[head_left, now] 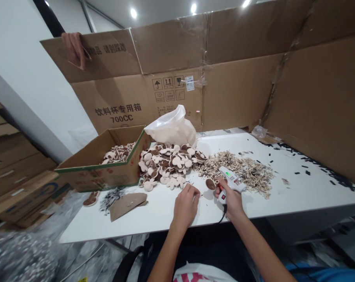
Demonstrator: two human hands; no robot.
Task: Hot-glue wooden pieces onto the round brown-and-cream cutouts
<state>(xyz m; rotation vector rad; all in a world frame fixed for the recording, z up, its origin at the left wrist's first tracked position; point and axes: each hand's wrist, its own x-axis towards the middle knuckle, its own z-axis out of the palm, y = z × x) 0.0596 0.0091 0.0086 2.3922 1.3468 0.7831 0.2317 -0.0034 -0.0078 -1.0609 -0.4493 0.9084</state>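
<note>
Right hand: fingers wrapped round a white, pistol-shaped plastic tool with green light, above the white worktop. At those fingertips: one brown, oval, pale-edged piece; whether gripped, I cannot tell from here. Left hand: fingers curled, near it; contents hidden from me. Beyond: heaped cream-and-brown, lobed soft pieces; to their right, a mound of short beige strands. Further left: open brown cardboard box, green-edged, part filled.

Rocking a white top with chunky pink print down at 6 o'clock, plus dark bottoms and bare fingers.
</note>
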